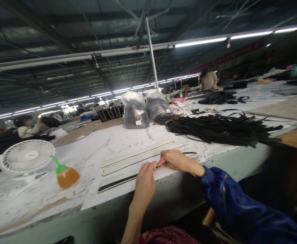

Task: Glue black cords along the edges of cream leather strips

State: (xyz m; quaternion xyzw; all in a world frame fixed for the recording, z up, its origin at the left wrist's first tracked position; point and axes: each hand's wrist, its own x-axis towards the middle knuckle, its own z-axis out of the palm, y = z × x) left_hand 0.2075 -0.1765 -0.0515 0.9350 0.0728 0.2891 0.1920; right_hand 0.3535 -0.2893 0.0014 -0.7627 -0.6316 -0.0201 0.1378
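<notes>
Along the nearest pale strip (106, 183) lies a narrow black strip (125, 178), whose curved free end shows beyond my right hand. My left hand (145, 179) is closed, its fingertips pressed down on the black strip around its middle. Right beside it, my right hand (173, 159) pinches the same strip with thumb and forefinger. The fingertips of both hands almost meet, and they hide that part of the strip. Behind them two more long pale pieces with dark edges, a middle one (140, 159) and a far one (138, 152), lie side by side on white paper (92, 191).
To the left stand a white fan (27, 156) and a squeeze bottle (68, 177) of amber liquid with a green spout. A heap of black strips (214, 128) lies at the right, filled plastic bags (136, 110) at the back. Other people (208, 80) work farther off.
</notes>
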